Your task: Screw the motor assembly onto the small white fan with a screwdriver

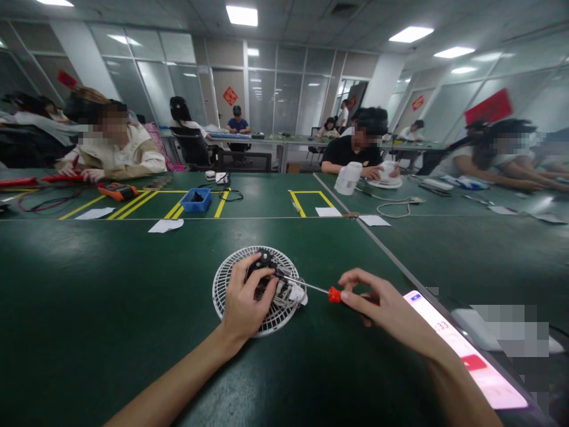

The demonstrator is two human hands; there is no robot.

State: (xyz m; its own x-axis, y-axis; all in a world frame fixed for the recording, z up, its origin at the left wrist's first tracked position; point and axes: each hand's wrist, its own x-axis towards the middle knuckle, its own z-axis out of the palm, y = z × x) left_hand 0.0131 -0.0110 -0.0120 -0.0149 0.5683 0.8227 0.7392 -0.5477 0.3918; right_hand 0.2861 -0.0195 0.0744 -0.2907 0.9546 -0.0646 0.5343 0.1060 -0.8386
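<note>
A round white fan grille (221, 277) lies on the green table in front of me. On it sits a dark motor assembly (265, 258) with a white cable (284, 298) bunched beside it. My left hand (248, 293) grips the motor assembly, fingers curled over it and thumb along its near side. In my right hand (373, 296) is a screwdriver (334, 295) with a red and dark handle. Its metal shaft points left, and the tip reaches the motor assembly near my left fingertips. The exact contact point is too small to make out.
A lit phone or tablet screen (462, 350) lies by my right forearm. Further back are a blue bin (196, 200), an orange multimeter (118, 191), paper slips (166, 226) and yellow tape outlines. Across the table, a person in black handles white parts beside a white plastic housing (348, 178).
</note>
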